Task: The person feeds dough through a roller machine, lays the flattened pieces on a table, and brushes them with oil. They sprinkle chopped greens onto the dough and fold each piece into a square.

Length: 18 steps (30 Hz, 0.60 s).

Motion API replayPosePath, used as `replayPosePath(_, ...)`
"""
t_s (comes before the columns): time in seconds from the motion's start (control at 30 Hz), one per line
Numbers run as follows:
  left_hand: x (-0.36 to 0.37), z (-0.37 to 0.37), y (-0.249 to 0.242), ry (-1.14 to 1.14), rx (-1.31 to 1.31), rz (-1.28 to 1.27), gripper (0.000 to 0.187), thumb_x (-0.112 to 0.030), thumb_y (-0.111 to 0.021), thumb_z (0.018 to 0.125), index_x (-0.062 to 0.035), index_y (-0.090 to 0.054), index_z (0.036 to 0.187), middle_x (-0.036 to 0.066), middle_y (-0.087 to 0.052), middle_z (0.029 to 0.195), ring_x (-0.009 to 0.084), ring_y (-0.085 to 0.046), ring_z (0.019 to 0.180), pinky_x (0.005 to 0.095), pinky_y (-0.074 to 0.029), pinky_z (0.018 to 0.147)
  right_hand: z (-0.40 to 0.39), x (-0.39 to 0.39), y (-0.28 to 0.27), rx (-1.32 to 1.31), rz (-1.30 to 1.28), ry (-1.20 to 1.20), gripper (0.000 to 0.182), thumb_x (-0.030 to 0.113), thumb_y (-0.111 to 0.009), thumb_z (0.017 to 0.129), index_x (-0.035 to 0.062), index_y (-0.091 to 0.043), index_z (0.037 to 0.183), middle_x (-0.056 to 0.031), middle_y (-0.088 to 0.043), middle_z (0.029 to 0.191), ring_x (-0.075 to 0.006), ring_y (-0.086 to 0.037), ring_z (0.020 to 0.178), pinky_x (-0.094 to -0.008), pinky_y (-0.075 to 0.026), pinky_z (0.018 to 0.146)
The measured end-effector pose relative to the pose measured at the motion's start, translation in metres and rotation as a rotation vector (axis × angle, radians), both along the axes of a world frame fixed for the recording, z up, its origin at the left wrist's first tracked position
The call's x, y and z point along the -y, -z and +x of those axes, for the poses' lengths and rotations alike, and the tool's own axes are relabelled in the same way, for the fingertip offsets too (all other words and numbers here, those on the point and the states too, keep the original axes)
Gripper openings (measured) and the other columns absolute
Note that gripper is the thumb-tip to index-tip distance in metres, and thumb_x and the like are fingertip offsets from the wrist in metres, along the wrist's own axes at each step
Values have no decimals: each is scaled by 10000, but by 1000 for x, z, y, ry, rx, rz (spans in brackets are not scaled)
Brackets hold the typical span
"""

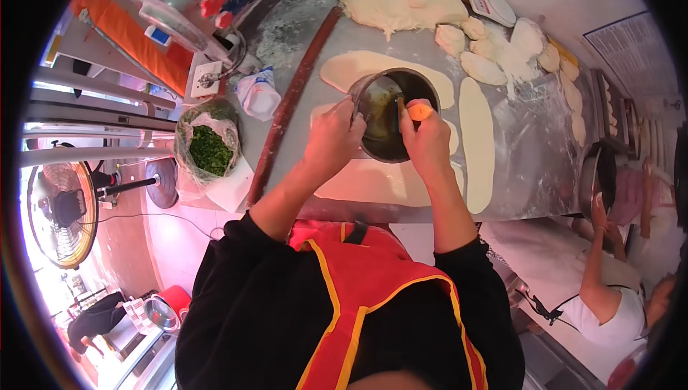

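My left hand (335, 134) is closed on the left rim of a round metal pot (380, 148), which is tilted over the dough sheets. Yellowish-brown liquid shows inside it. My right hand (428, 136) grips a tool with an orange handle end (419, 111); its lower part reaches into the pot, and I cannot tell its kind. Around and under the pot lie flat dough sheets (374, 181) on the metal table. A long narrow dough strip (476, 146) lies to the right of my right hand.
A long brown rolling pin (295, 107) lies left of the sheets. Beyond are a big dough mass (398, 0), a scale (491, 3) and several dough lumps (482, 68). Chopped greens (210, 150) fill a bag at left. A person (602, 304) holds a pan (597, 179) at right.
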State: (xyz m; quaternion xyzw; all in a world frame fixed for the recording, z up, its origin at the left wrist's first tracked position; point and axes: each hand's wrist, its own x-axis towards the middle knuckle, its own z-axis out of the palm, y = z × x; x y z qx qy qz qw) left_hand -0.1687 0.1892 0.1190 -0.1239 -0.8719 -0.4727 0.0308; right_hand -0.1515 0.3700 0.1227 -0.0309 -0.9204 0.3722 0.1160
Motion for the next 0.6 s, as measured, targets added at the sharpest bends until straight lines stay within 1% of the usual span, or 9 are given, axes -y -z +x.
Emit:
replayPosePath(0.03,-9,0,-1,6,16,-1,138,-108,-549,804,20,-497,809,243,-572,780,434,-562,728,489,-437,640,1,-8,4,-13,58,1,108,104,-601,857,21,-594,925,-39,-618,732,-95,-594,630,-274,-468,566)
replayPosePath(0.1,-28,2,1,19,57,1,140,-110,-543,808,26,-508,804,244,-578,770,438,-562,730,489,-441,642,12,-33,1,12,-281,139,113,103,-592,865,13,-594,933,-44,-627,749,-106,-611,647,-276,-489,578)
replayPosePath(0.13,-37,2,-1,0,87,-30,146,-112,-539,810,31,-514,798,242,-585,756,422,-576,709,477,-450,634,17,-49,-1,22,-447,208,116,102,-588,869,9,-594,937,-47,-631,757,-111,-619,655,-277,-499,584)
replayPosePath(0.17,-45,1,-3,-18,115,-58,153,-114,-535,813,37,-519,792,239,-592,741,405,-591,689,465,-460,625,20,-65,0,-31,-686,218,133,86,-568,879,-17,-579,964,-80,-638,807,-137,-638,677,-280,-535,610)
replayPosePath(0.2,-53,1,-3,-35,144,-86,161,-116,-531,815,42,-525,786,237,-598,727,389,-605,668,453,-469,617,23,-79,1,-28,-816,248,141,78,-564,880,-26,-571,975,-89,-634,812,-142,-640,682,-279,-544,619)
replayPosePath(0.3,-73,-7,10,-41,322,68,191,-126,-523,830,55,-534,769,211,-608,665,307,-640,589,394,-493,570,30,-115,12,-10,-1186,361,176,46,-553,878,-56,-537,1021,-110,-618,811,-156,-640,678,-281,-567,651)
replayPosePath(0.4,-86,-14,26,-79,338,150,212,-134,-520,844,61,-530,761,178,-606,626,234,-645,547,340,-500,536,35,-150,27,-85,-1475,368,193,29,-551,873,-55,-525,1045,-114,-606,864,-163,-639,708,-288,-569,675)
replayPosePath(0.5,-91,-16,22,-129,341,127,222,-135,-520,853,68,-532,765,163,-599,615,227,-646,556,333,-503,533,17,-175,33,-267,-1535,582,184,19,-563,858,-47,-526,1025,-128,-586,929,-175,-632,745,-299,-568,678)
replayPosePath(0.6,-89,-17,23,-178,334,117,223,-134,-524,850,69,-529,759,157,-593,608,213,-646,557,326,-503,531,-8,-201,73,-332,-1363,605,169,14,-566,839,-40,-526,995,-134,-570,975,-180,-626,785,-300,-565,679)
